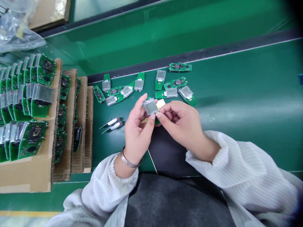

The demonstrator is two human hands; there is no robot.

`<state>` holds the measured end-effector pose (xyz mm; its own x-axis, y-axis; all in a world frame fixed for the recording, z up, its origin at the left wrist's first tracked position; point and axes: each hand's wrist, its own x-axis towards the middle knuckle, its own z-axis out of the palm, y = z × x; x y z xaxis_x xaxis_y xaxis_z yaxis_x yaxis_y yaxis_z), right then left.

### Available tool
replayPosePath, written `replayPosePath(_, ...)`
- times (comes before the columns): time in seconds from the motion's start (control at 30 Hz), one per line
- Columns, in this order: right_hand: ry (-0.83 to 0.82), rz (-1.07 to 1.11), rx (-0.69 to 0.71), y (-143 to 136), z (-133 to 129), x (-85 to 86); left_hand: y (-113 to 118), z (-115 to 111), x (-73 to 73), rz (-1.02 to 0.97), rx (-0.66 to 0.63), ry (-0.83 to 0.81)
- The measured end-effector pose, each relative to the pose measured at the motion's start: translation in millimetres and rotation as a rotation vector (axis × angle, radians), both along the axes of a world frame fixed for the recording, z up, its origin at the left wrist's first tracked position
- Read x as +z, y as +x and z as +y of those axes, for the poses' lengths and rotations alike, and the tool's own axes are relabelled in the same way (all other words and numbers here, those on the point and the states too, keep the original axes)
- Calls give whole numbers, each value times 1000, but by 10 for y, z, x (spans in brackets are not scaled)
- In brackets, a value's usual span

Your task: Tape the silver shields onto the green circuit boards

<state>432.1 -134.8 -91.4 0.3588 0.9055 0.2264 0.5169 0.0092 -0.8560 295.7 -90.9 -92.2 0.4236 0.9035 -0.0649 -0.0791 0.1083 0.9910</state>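
A small circuit board with a grey display [151, 106] is held up in front of me, its display facing up. My left hand [139, 129] grips it from the left, with the thumb at the display's lower edge. The fingers of my right hand [181, 123] are pinched at the display's lower right corner, beside my left thumb. A pale yellow piece [161, 103] shows behind the board, between my hands; what it is attached to is hidden. Beyond my hands, several loose boards with displays [139, 84] lie scattered on the green table [236, 104].
At the left, cardboard racks [56, 126] hold rows of upright boards [35, 138]. Two boards on edge [113, 123] lie between the racks and my left hand. A black mat [170, 154] lies below my hands. A plastic bag [19, 31] is at the upper left.
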Motion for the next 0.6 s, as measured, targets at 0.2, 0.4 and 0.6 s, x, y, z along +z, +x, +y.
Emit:
replayPosePath(0.2,3,22,-5,-7,-12,16,-48,-22,-21,117,31,142)
replayPosePath(0.4,74,54,14,-32,-31,10,-106,-25,-31,164,-7,294)
replayPosePath(0.6,104,98,48,-60,-51,17,-130,-20,-30,227,1,439)
